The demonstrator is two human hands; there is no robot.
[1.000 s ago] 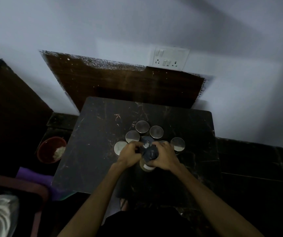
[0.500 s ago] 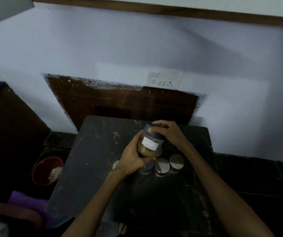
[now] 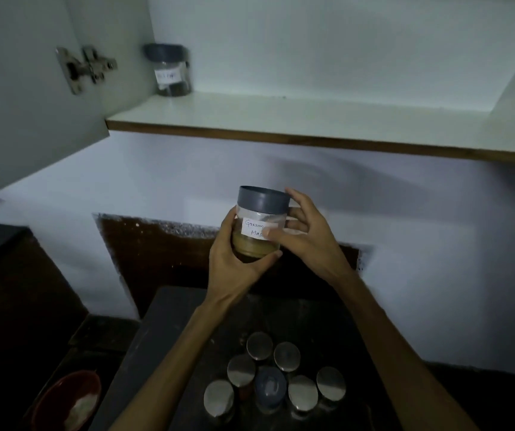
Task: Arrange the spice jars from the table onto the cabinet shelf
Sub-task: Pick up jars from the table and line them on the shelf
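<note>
Both the left hand and right hand grasp the garam masala jar; best set it upright beside the shelved jar, label outward.

Two bare forearms rise from the bottom edge, slim and long, without sleeves, watch or bracelet. The left hand wears no glove or ring; below it the wrist narrows. The right hand is likewise ungloved, its fingers slender, short-nailed.
</note>
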